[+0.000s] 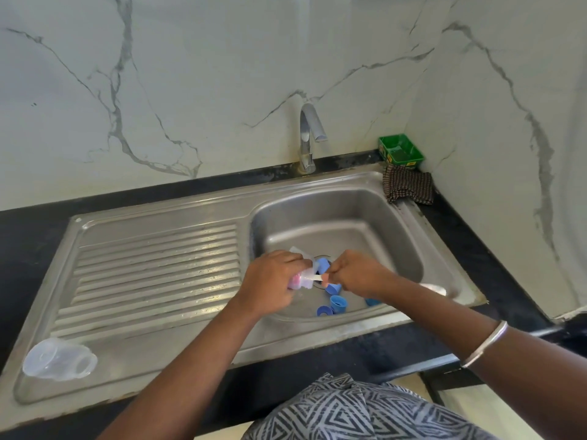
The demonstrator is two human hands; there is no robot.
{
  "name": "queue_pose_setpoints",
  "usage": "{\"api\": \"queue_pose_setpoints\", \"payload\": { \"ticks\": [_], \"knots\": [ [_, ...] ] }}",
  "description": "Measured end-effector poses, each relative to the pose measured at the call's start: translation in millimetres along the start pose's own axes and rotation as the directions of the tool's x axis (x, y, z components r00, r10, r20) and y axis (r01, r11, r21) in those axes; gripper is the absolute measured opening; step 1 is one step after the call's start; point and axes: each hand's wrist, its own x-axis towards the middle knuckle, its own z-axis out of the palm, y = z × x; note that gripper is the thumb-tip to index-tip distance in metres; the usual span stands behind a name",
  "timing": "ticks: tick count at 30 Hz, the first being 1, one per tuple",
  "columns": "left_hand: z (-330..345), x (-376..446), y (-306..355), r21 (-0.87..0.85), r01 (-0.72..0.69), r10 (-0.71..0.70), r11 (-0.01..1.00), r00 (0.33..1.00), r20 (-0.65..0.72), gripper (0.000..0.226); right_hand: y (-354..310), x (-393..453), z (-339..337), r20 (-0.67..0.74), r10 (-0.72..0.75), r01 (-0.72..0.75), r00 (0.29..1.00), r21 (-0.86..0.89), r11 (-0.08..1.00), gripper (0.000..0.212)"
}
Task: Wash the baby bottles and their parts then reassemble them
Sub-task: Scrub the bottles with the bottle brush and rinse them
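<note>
My left hand (273, 281) grips a clear baby bottle (303, 274) with pink markings, held on its side over the sink basin (349, 211). My right hand (359, 273) pinches a thin white brush handle (313, 277) that enters the bottle's mouth. Several blue caps and rings (336, 303) lie on the basin floor below my hands, one partly hidden by my right wrist. Another clear bottle (58, 360) lies on its side at the near left corner of the drainboard.
A chrome tap (308, 134) stands behind the basin, no water running. A green tub (401, 149) and a checked cloth (408, 187) sit at the back right corner. The ribbed drainboard (152, 268) stretches left. Marble walls close the back and right.
</note>
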Motion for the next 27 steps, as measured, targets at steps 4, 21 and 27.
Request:
{"api": "queue_pose_setpoints", "payload": {
  "ticks": [4, 21, 27],
  "knots": [
    [0.2, -1.9, -8.5, 0.001, -0.097, 0.097, 0.995, 0.991, -0.088, 0.055, 13.5, 4.5, -17.8, 0.289, 0.188, -0.278, 0.939, 0.312, 0.909, 0.026],
    [-27.8, 31.7, 0.0, -0.376, 0.601, -0.336, 0.705, 0.751, 0.569, 0.027, 47.2, 5.7, -17.3, -0.206, -0.787, 0.456, 0.581, -0.718, 0.525, 0.013],
    [-28.8, 43.3, 21.4, -0.335, 0.539, -0.362, 0.773, 0.808, 0.466, 0.044, 35.6, 12.8, 6.7, -0.155, -0.703, 0.377, 0.694, -0.754, 0.538, 0.01]
  ]
}}
